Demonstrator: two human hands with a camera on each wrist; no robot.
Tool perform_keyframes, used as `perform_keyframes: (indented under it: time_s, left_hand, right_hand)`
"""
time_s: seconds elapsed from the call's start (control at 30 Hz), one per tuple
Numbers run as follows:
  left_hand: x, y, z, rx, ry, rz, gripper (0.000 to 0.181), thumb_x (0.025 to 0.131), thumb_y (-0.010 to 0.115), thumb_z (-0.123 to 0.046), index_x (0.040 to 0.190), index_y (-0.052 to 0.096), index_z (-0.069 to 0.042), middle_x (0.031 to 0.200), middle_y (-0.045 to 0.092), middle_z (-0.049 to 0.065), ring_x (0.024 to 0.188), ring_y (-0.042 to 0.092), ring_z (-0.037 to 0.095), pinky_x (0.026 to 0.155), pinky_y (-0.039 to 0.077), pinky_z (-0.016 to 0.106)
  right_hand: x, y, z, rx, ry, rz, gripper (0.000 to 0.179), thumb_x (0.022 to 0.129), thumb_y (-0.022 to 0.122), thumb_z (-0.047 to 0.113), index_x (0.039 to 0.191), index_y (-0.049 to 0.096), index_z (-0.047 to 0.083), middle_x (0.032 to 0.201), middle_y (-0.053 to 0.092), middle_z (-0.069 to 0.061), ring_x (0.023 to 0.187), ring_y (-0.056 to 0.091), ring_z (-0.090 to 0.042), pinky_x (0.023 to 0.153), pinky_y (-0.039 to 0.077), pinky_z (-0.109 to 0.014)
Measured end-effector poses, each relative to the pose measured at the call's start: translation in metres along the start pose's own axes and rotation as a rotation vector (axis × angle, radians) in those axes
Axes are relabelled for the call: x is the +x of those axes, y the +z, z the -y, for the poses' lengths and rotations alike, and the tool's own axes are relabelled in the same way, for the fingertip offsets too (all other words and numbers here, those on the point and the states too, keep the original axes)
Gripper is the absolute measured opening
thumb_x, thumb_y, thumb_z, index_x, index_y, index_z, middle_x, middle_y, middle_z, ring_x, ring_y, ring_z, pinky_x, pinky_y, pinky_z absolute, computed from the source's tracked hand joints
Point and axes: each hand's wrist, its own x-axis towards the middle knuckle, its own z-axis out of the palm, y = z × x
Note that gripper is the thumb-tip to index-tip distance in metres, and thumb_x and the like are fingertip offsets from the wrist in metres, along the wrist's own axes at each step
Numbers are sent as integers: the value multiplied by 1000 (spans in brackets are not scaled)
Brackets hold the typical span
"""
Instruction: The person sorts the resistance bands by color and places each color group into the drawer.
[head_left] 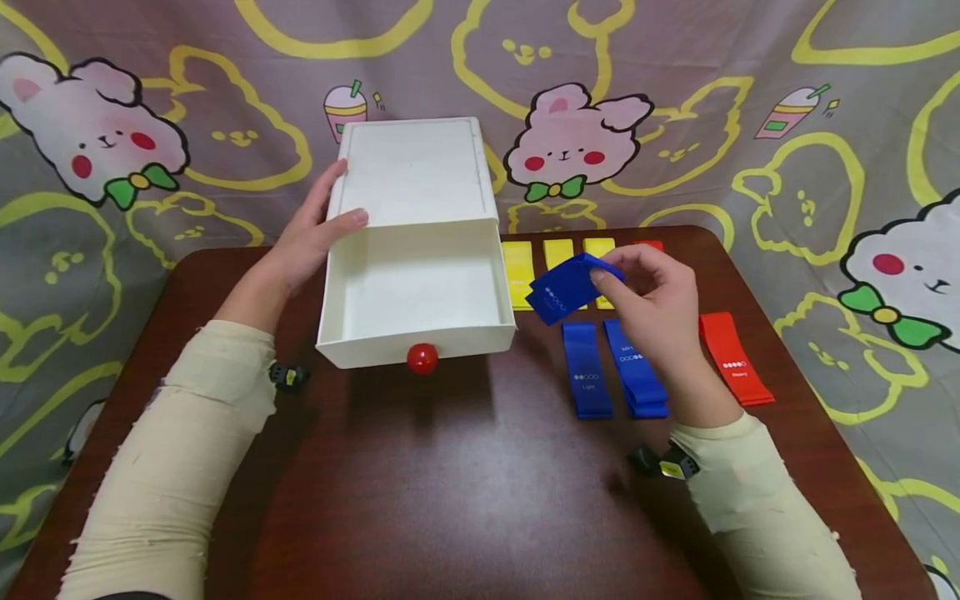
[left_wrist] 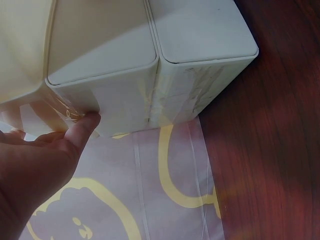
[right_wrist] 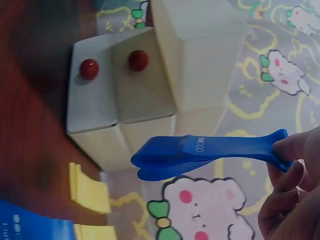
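A white drawer cabinet (head_left: 412, 167) stands at the back of the table, its top drawer (head_left: 416, 279) pulled out and nothing visible inside. My left hand (head_left: 303, 237) rests against the cabinet's left side, thumb over the top edge. In the left wrist view its thumb (left_wrist: 85, 127) touches the cabinet's side. Just right of the drawer, my right hand (head_left: 652, 304) pinches a folded blue resistance band (head_left: 562, 292) by one end, above the table. Below that hand lie two more folded blue bands, a left one (head_left: 585, 371) and a right one (head_left: 637, 383).
Several folded yellow bands (head_left: 519, 271) lie beside the cabinet. A red band (head_left: 735, 358) lies at the right, another red band (head_left: 648, 247) behind my right hand. The lower drawers, with red knobs (right_wrist: 138, 60), are closed. A patterned curtain (head_left: 420, 58) hangs behind the table.
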Motion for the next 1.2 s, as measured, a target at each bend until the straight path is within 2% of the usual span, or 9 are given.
perform_keyframes:
  time_s: [0.1, 0.27, 0.33, 0.57, 0.67, 0.8, 0.93, 1.03, 1.2]
  left_hand:
    - [0, 0, 0, 3, -3, 0, 82, 94, 61, -44, 159, 11, -42, 163, 13, 2, 131, 39, 34, 103, 38, 56]
    - [0, 0, -1, 2, -11, -2, 82, 94, 61, -44, 159, 10, -42, 163, 14, 3, 129, 42, 34, 102, 40, 55]
    - [-1, -1, -1, 2, -10, -3, 82, 94, 61, -44, 159, 11, -42, 162, 14, 3, 128, 42, 34, 102, 41, 54]
    - [-1, -2, 0, 6, 2, -3, 82, 94, 61, -43, 159, 11, -41, 162, 16, 3, 127, 43, 33, 101, 42, 53]
    - [-1, -1, -1, 5, -1, -1, 82, 94, 61, -43, 159, 11, -42, 162, 15, 3, 128, 42, 34, 101, 41, 54]
    - [-1, -1, 0, 9, -13, -7, 82, 93, 62, -45, 158, 11, -43, 163, 13, 2, 130, 40, 35, 103, 39, 57]
    - [-2, -1, 1, 9, -22, -10, 83, 93, 61, -45, 159, 10, -43, 163, 12, 2, 132, 38, 35, 104, 36, 57]
    - [-2, -1, 1, 3, -17, -7, 83, 93, 61, -44, 159, 11, -43, 163, 12, 2, 132, 38, 35, 104, 37, 57]
    - [-1, 0, -1, 2, -12, -3, 82, 93, 62, -44, 158, 11, -43, 163, 14, 2, 131, 38, 33, 103, 38, 56]
  right_hand:
    - [4, -3, 8, 30, -3, -31, 14, 92, 72, 8, 104, 73, 0, 96, 69, -5, 75, 63, -19, 62, 51, -25]
    - [12, -6, 20, 76, -57, -74, 13, 91, 70, 5, 101, 72, -3, 91, 67, -8, 56, 57, -18, 53, 46, -25]
    - [16, -7, 24, 123, -75, -87, 13, 91, 69, 3, 101, 72, -6, 90, 66, -11, 56, 54, -19, 52, 44, -25]
    - [30, -2, 49, 299, -132, -123, 11, 88, 69, -4, 98, 72, -7, 92, 69, -14, 72, 63, -24, 68, 52, -26]
    - [36, 2, 62, 312, -191, -131, 10, 88, 69, -3, 96, 73, -6, 91, 68, -18, 67, 63, -25, 67, 53, -27]
    - [42, 11, 77, 312, -276, -115, 9, 88, 68, -3, 95, 72, -6, 90, 67, -20, 65, 65, -24, 66, 54, -28]
    - [44, 21, 90, 344, -290, -81, 10, 87, 69, -3, 97, 72, -6, 91, 68, -17, 64, 65, -25, 66, 54, -27]
    - [45, 27, 97, 383, -301, -53, 12, 87, 69, -3, 97, 72, -7, 90, 68, -16, 56, 59, -25, 61, 52, -27]
    - [42, 42, 101, 350, -364, 30, 14, 90, 68, 0, 101, 70, -9, 91, 69, -14, 57, 61, -23, 62, 54, -29]
